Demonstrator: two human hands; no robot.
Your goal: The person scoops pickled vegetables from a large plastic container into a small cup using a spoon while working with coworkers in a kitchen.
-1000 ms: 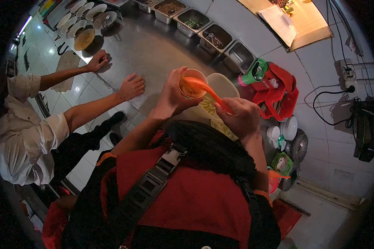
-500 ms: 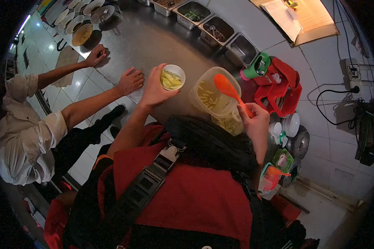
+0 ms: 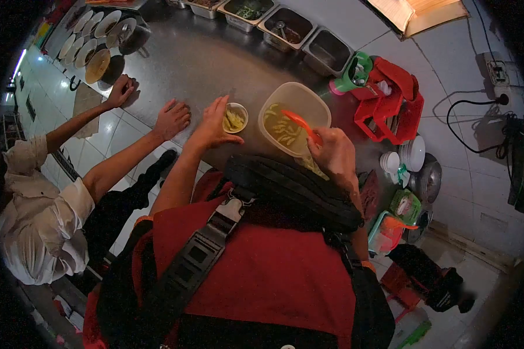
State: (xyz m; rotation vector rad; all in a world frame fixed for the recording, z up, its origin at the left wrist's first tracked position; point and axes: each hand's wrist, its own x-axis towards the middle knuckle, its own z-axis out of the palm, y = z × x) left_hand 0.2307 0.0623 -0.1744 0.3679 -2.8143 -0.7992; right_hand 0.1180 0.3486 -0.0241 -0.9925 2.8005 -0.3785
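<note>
dim overall, heavy fisheye bend, black corners, grain in darks, warm light on ledge [image 3: 436,22] top right, strip light [image 3: 20,63] far left, dull sheen on worktop [image 3: 198,64], cable [image 3: 470,151] shadow on wall [image 3: 425,67]

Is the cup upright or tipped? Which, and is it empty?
Upright, not empty: the cup shows its round mouth facing up, with yellow pieces inside. Cannot tell how deep they go.

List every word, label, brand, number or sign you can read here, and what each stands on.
None can be read.
Pale marks on the black item at lower right: too small and blurred.
Paper at the top edge: any writing is too faint to make out.
</note>
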